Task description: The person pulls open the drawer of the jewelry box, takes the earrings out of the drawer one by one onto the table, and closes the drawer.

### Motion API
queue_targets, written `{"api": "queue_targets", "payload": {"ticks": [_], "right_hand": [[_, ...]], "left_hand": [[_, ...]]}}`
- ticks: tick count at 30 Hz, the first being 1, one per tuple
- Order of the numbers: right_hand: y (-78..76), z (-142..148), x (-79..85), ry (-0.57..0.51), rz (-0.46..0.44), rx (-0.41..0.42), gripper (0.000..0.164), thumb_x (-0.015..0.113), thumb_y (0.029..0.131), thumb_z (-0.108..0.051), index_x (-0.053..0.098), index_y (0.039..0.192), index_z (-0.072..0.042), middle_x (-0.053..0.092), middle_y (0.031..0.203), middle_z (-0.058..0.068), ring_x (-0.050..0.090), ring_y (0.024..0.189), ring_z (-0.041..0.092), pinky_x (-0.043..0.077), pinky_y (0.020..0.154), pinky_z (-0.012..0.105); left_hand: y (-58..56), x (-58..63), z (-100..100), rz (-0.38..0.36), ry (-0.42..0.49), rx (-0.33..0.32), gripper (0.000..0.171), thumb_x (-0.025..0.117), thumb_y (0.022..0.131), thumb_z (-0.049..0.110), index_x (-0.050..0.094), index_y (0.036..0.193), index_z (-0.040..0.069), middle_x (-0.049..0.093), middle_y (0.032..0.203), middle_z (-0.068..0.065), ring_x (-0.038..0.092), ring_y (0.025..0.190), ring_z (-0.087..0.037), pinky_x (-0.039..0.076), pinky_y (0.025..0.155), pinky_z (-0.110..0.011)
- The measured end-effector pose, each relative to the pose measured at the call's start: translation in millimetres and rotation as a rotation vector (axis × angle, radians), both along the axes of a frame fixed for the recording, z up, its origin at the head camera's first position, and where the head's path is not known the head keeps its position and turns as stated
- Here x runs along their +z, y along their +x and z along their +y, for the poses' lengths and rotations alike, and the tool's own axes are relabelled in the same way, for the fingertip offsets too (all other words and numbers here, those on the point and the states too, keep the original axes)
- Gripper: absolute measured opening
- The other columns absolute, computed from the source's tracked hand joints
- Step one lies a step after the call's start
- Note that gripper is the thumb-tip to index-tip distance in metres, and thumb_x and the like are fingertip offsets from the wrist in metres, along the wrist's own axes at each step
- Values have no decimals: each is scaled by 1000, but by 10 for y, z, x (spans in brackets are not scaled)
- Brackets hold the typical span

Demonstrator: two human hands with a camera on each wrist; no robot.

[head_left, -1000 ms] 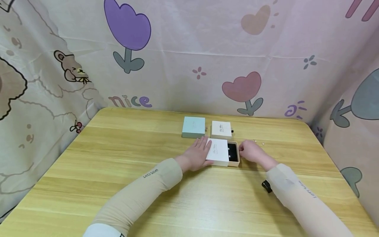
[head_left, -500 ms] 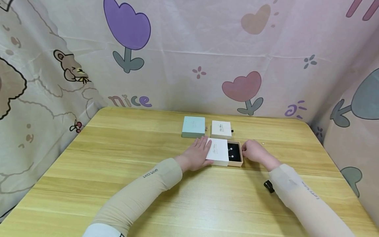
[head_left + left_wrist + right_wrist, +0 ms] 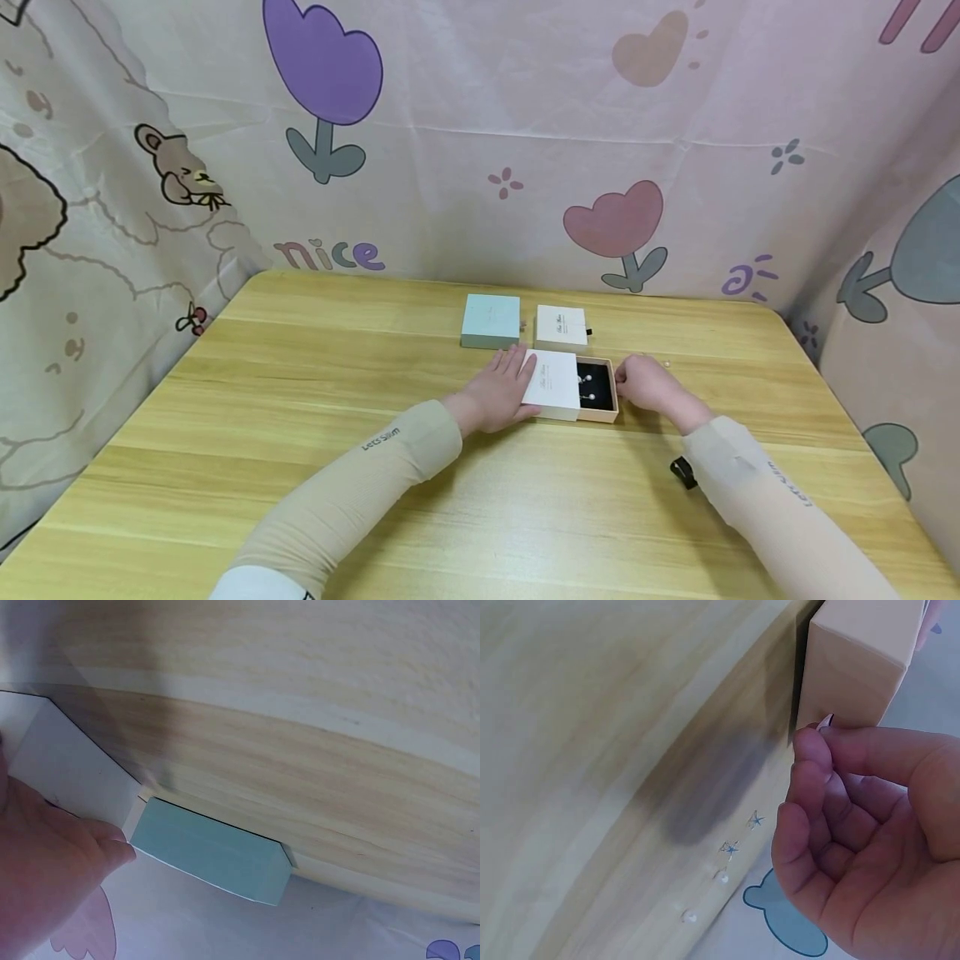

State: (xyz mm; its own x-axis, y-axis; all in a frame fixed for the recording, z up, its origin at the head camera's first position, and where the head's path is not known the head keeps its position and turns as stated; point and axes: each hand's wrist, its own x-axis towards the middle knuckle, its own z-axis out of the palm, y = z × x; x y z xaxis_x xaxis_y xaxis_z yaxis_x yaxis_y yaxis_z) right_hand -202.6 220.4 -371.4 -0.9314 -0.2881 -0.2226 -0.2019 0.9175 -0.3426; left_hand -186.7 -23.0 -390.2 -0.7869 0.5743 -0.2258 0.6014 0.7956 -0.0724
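Observation:
A white slide-out jewellery box [image 3: 553,383] lies under my left hand [image 3: 495,390], whose extended fingers rest on the sleeve's left end with the thumb along its front. Its drawer [image 3: 607,415] stands partly out to the right, showing a black insert with pearl earrings [image 3: 590,397]. My right hand [image 3: 651,385] is at the drawer's outer end. In the right wrist view its thumb and forefinger pinch a small pull tab [image 3: 825,721] on the drawer's pinkish end wall [image 3: 851,679]; the other fingers are curled loosely.
Behind the box sit a pale-blue box [image 3: 490,321] and a smaller white box [image 3: 560,327] with a black tab. Small star-shaped earrings [image 3: 731,848] and pearl-like pieces [image 3: 689,916] lie on the wooden table [image 3: 315,367] beyond my right hand. A printed cloth [image 3: 450,208] hangs behind the table.
My right hand has moved right and drawn the drawer farther out, so more of the black insert and earrings shows. My left hand and the sleeve have stayed put.

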Motion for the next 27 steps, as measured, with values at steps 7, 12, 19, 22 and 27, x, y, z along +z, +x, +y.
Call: {"api": "queue_targets", "payload": {"ticks": [7, 12, 19, 22, 27], "right_hand": [[-3, 44, -2, 7, 0, -10, 20, 53, 85, -1, 63, 68, -2, 59, 64, 5, 51, 62, 17, 46, 64, 34], [-10, 42, 13, 25, 46, -21, 18, 52, 84, -3, 62, 70, -4, 60, 68, 5, 51, 64, 18, 45, 63, 34], [17, -106, 93, 17, 277, -3, 19, 55, 86, -4, 68, 98, 2, 71, 91, 15, 64, 78, 25, 53, 74, 43], [19, -201, 64, 24, 315, 70, 18, 59, 85, -6, 70, 98, 0, 71, 97, 16, 65, 81, 24, 54, 74, 42], [5, -281, -37, 74, 316, 151, 13, 61, 84, -6, 71, 91, -2, 71, 94, 14, 65, 79, 22, 54, 68, 39]], "left_hand": [[-4, -2, 8, 2, 3, -5, 78, 25, 97, 56, 5, 151, 4, 0, 157, -19, 3, 146, -29, 8, 119, -40], [0, 2, 4, -8, 7, 3, 78, 25, 97, 56, 4, 151, 4, -1, 157, -19, 2, 146, -29, 7, 119, -41], [-5, 2, -10, 1, 9, -1, 78, 26, 97, 56, 6, 150, 3, 1, 157, -19, 3, 146, -30, 8, 119, -41], [-15, -9, -13, -3, 0, 0, 78, 25, 97, 57, 4, 151, 4, -1, 157, -19, 1, 146, -29, 7, 119, -41], [-20, -22, -8, -4, -8, 0, 78, 23, 97, 57, 2, 151, 4, -3, 157, -19, 0, 146, -29, 6, 119, -40]]}}
